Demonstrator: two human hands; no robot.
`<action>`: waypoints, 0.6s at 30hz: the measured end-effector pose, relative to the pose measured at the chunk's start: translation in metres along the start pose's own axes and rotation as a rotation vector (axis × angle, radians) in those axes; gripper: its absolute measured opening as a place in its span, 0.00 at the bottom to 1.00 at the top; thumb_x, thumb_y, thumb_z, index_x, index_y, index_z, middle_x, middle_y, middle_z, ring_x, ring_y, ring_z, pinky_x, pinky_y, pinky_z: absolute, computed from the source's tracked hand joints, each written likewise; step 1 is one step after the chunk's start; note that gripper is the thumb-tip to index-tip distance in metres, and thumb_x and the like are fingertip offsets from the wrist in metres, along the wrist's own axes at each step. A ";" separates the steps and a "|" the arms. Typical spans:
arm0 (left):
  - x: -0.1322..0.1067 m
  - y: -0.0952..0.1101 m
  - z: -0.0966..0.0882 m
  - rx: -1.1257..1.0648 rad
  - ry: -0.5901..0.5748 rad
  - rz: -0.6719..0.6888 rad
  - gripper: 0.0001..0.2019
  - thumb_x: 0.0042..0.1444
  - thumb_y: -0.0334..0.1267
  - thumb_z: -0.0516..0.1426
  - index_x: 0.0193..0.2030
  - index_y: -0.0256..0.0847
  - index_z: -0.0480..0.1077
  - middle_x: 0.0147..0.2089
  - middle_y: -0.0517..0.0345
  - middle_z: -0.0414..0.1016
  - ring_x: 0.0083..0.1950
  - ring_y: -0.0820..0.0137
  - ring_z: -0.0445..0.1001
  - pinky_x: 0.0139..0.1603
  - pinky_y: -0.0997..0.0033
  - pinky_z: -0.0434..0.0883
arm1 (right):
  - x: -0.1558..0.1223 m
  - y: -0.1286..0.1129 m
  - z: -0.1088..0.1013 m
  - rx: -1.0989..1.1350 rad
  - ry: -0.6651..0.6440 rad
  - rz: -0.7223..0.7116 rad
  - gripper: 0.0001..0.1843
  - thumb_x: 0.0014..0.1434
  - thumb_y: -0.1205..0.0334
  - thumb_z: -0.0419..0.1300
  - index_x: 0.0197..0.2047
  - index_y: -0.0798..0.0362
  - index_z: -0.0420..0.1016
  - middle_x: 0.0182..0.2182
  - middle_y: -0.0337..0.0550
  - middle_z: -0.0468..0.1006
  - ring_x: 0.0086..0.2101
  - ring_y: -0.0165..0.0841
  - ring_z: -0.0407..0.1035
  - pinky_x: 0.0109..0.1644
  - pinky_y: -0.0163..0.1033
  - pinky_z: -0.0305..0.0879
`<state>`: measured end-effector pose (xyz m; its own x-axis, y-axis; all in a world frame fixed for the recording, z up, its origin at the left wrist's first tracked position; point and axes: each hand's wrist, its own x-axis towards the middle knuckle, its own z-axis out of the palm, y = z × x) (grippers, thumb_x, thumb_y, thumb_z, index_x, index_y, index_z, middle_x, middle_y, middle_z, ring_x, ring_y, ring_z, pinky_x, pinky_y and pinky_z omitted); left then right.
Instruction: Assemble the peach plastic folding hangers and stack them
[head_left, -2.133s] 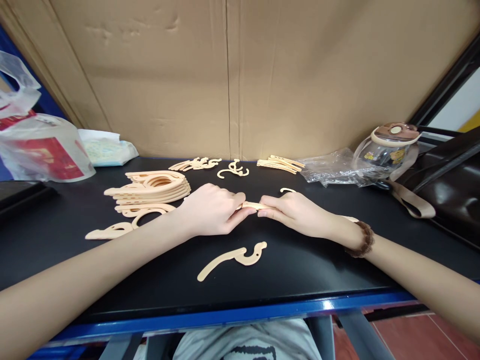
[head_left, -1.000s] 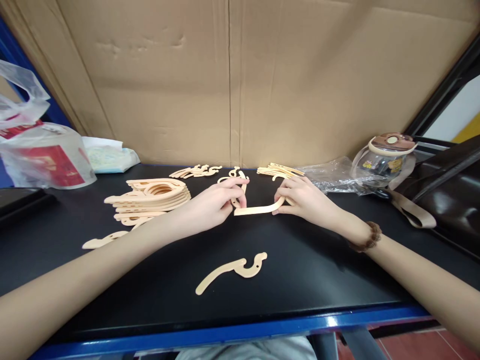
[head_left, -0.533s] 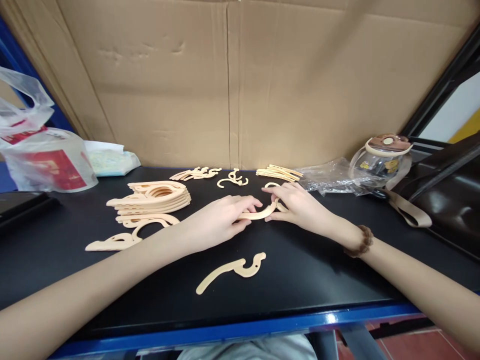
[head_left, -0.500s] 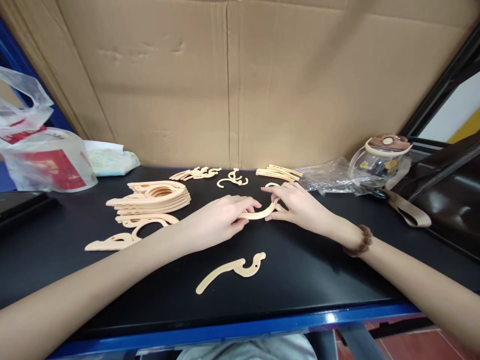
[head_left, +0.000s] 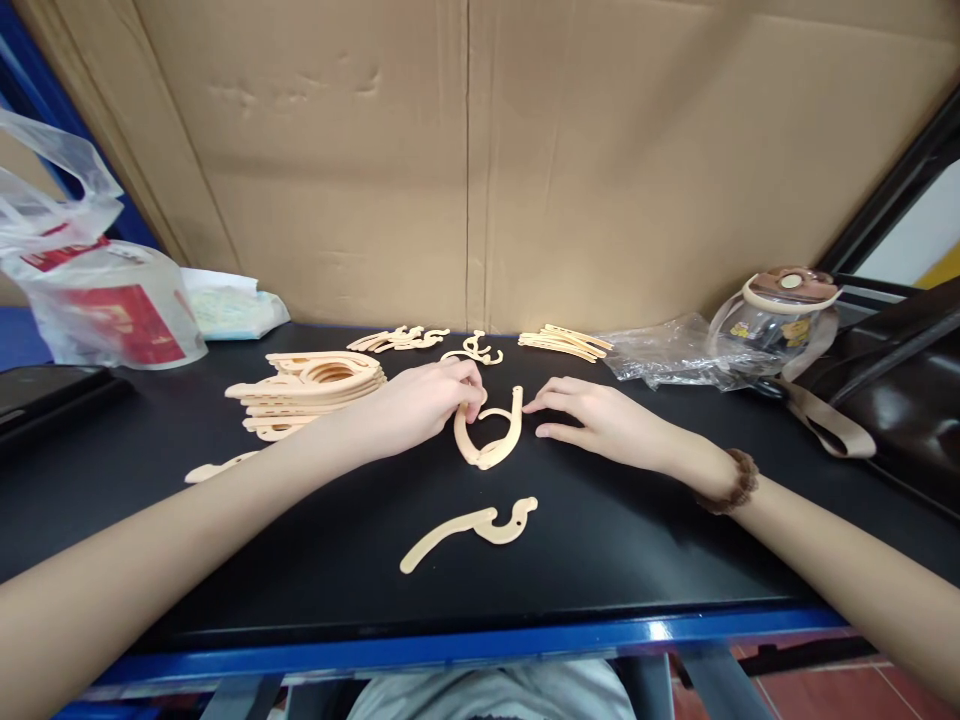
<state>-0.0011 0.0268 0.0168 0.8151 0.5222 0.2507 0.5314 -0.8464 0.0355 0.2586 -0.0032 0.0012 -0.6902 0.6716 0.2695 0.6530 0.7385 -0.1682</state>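
Note:
A peach plastic folding hanger (head_left: 512, 436) stands on the black table with its two arms swung up in a V and its hook between them. My left hand (head_left: 442, 398) pinches the left arm of this hanger near its upper end. At the right arm, my right hand (head_left: 589, 418) has its fingers apart and holds nothing; a fingertip is beside the arm, and I cannot tell if it touches. Closer to me lies a hanger piece (head_left: 472, 530), an arm joined to a hook part. Left of my left hand is a stack of folded hangers (head_left: 330, 385), partly behind my forearm.
Along the back lie loose hook parts (head_left: 405, 340), a few more hooks (head_left: 478, 347) and a pile of arm strips (head_left: 566, 342). Clear plastic wrap (head_left: 660, 352), a bottle (head_left: 780, 315) and a dark bag (head_left: 900, 400) stand right. A bagged tub (head_left: 142, 310) and a phone-like black object (head_left: 56, 395) sit left.
The hanger has turned from lying sideways between both hands to a V shape, its arms pointing away from me. My right hand has let go of it and moved slightly right.

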 end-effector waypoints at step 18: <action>0.001 0.008 0.000 0.063 -0.031 -0.066 0.15 0.60 0.31 0.47 0.41 0.43 0.75 0.44 0.57 0.76 0.45 0.68 0.75 0.43 0.71 0.69 | 0.000 -0.020 0.000 -0.102 0.047 -0.033 0.14 0.65 0.55 0.52 0.47 0.50 0.74 0.42 0.45 0.72 0.41 0.36 0.69 0.45 0.43 0.69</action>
<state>0.0041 0.0210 0.0170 0.7841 0.5806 0.2193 0.5969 -0.8022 -0.0103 0.2455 -0.0175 0.0049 -0.6980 0.6419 0.3174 0.6602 0.7485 -0.0621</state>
